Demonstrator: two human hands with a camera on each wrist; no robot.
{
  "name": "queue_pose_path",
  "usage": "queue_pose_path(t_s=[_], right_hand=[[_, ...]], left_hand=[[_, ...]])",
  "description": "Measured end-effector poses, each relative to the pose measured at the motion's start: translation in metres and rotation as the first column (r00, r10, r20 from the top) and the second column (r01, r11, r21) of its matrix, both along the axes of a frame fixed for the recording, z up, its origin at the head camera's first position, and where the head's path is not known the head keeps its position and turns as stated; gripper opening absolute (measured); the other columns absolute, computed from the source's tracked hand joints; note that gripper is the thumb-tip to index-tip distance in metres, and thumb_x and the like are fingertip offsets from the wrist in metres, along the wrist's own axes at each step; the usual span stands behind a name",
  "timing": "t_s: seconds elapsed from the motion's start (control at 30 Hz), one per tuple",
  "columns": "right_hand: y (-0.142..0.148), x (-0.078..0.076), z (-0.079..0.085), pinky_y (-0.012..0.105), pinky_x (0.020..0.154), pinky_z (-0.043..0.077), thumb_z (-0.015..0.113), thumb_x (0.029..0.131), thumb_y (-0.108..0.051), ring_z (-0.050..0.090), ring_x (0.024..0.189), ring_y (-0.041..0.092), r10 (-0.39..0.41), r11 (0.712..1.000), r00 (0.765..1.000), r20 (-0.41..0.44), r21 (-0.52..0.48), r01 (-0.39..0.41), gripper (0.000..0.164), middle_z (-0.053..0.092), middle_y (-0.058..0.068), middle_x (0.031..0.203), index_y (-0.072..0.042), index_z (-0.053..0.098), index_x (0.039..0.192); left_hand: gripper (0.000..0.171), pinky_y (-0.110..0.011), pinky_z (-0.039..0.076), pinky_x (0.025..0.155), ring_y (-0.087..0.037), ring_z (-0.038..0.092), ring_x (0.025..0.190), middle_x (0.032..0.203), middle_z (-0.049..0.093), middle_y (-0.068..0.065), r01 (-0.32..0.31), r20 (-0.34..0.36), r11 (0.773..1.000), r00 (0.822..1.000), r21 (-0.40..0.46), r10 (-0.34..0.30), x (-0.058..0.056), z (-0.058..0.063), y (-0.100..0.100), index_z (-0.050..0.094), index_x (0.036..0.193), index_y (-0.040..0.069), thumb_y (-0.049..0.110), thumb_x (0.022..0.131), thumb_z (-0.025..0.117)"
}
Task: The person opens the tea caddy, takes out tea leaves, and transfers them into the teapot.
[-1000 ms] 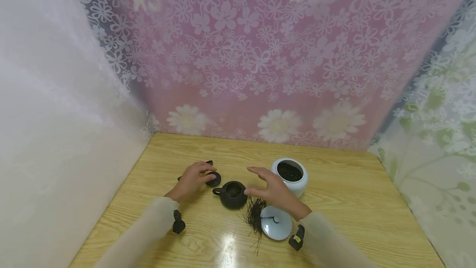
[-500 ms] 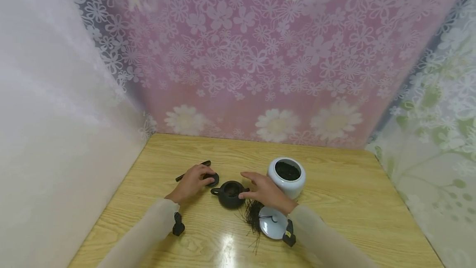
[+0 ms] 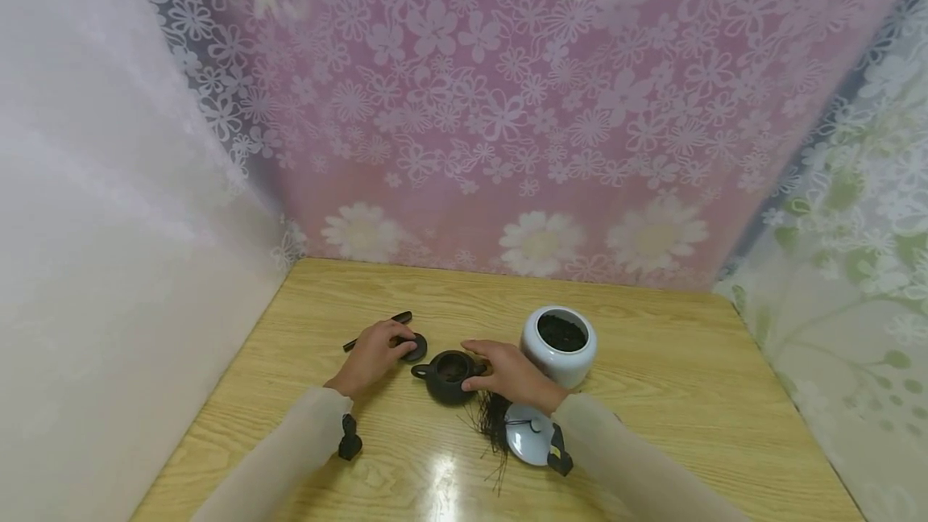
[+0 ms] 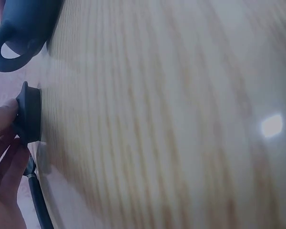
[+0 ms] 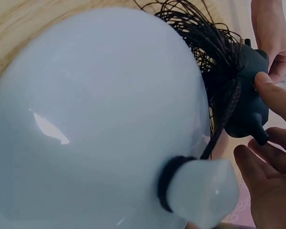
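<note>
A dark teapot, its top uncovered, stands on the wooden table with its loop handle on the left. My right hand reaches over its spout side, holding it with the thumb on the near wall and fingers behind. In the right wrist view the thumb touches the teapot and fingers lie by the spout. Left of the pot, a small round dark teapot lid lies low at the table. Thumb and fingers of my left hand pinch its edge; in the left wrist view they bracket the lid.
A white jar with dark contents, perhaps tea leaves, stands right of the teapot. Its pale lid, with a black tassel, lies below my right forearm. A thin dark stick lies behind my left hand. Curtained walls enclose the table.
My right hand has moved left and down onto the teapot, its thumb and fingers closing round the spout side. The left hand has stayed at the small lid.
</note>
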State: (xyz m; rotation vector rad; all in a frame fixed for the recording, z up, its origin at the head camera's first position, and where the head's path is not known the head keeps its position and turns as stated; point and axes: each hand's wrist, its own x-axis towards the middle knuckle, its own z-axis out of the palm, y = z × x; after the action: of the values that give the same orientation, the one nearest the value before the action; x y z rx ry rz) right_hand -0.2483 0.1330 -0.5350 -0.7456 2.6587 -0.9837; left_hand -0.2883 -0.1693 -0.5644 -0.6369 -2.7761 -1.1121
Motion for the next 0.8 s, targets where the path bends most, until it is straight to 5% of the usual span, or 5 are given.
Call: queue_pose_path(t_s=[0.3,0.6,0.8], right_hand=[[-0.004,0.0,0.003,0.055,0.114,0.054,0.083,0.099,-0.036,0.063,0.143,0.035,0.019,1.0,1.0,-0.019,0.015,-0.019,0.067,0.063,0.013,0.157,-0.007,0.061,0.155],[-0.003,-0.001,0.002,0.053,0.113,0.056,0.083,0.099,-0.036,0.065,0.14,0.035,0.03,0.999,0.999,-0.03,0.023,-0.03,0.066,0.065,0.014,0.154,-0.005,0.062,0.154],[-0.005,-0.002,0.004,0.053,0.112,0.056,0.083,0.099,-0.034,0.066,0.139,0.035,0.029,0.999,0.999,-0.02,0.015,-0.029,0.065,0.065,0.015,0.154,-0.005,0.062,0.154]], left_hand=[[0.017,-0.046,0.063,0.1,-0.026,0.072,0.12,0.125,0.077,-0.002,-0.008,-0.024,0.999,1.0,0.033,0.008,-0.011,-0.001,-0.005,0.083,0.117,0.019,0.026,0.102,0.079],[0.016,-0.042,0.065,0.093,-0.022,0.075,0.109,0.12,0.079,-0.002,0.029,-0.073,0.999,0.997,0.036,-0.026,-0.002,0.051,0.009,0.084,0.115,0.018,0.024,0.101,0.08],[0.015,-0.051,0.063,0.098,-0.027,0.074,0.113,0.121,0.078,-0.005,0.124,-0.03,0.99,0.992,0.067,-0.122,0.012,0.067,0.025,0.084,0.114,0.014,0.019,0.101,0.08]])
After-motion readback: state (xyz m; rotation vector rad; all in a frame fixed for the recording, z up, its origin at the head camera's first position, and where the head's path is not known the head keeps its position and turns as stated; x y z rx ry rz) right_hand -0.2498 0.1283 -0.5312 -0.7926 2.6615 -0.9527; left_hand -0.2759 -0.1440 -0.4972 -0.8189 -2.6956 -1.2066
